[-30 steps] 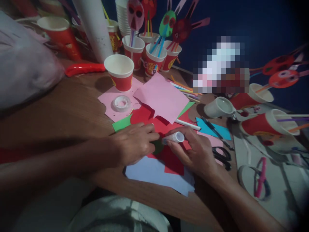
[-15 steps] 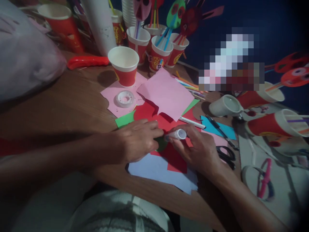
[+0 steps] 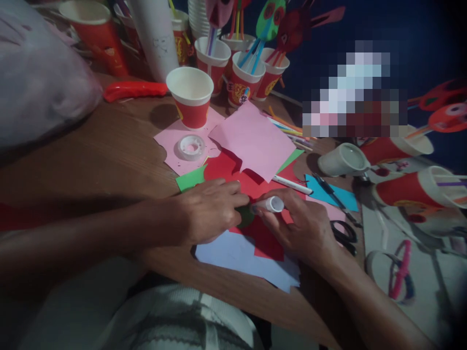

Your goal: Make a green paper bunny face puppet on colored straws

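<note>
Right at the middle of the wooden table we've got our left hand pressing down a small dark green paper cutout, fingertips closed on its edge, on top of the red paper sheet. Our right hand is wrapped around a white cylindrical glue stick, fingers shut on the barrel. That stick lies almost flat, long axis running from about 3 o'clock to 9 o'clock, its tip (hard to tell if it's actually touching) pointing at the green piece, which sits just beside it at roughly 8 o'clock. So the right hand is the nearer one for the tip and the left only pins. Black scissors lie off at 3 o'clock, a clear tape roll up at 11 o'clock.
</note>
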A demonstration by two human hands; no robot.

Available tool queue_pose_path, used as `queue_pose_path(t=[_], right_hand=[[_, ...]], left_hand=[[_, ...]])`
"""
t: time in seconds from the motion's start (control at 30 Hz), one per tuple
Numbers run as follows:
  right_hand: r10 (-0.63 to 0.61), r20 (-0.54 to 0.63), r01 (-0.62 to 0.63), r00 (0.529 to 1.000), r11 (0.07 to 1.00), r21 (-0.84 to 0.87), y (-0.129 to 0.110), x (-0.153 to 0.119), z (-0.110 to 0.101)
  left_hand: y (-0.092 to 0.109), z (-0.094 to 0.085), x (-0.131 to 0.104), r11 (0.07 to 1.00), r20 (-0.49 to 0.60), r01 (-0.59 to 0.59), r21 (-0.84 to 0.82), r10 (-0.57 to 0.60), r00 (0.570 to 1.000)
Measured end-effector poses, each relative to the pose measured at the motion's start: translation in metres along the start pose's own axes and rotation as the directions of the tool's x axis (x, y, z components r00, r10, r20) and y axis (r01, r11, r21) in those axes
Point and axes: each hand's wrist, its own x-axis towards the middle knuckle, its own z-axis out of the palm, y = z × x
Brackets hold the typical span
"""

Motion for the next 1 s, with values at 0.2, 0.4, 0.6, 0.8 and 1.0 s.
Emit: queue_pose_path(t=[0.2,0.4,0.6,0.8,1.0], right_hand=[[-0.024,0.002,0.024,1.000,0.999,0.022,-0.001,-0.001,0.000],[-0.035,0.019,0.035,0.999,0.999,0.016,-0.004,-0.004,-0.001],[-0.046,0.021,0.046,0.999,0.999,0.011,-0.007,-0.007,-0.001],[-0.073,0.034,0.072,0.997,0.997,0.024,-0.010,-0.007,0.001],[-0.061,0.062,0.053,0.996,0.990,0.127,-0.014,-0.006,0.002]], left_hand=[[-0.001,0.003,-0.002,1.000,-0.023,-0.015,0.003,0.015,1.000],[-0.003,0.008,-0.006,1.000,-0.064,-0.019,0.002,0.019,0.998],[-0.001,0.006,-0.004,1.000,-0.040,-0.013,0.009,0.013,0.999],[-0.001,0.003,-0.001,1.000,-0.011,0.001,-0.011,-0.001,1.000],[-0.002,0.006,-0.001,0.999,-0.071,-0.019,-0.043,0.016,0.997]])
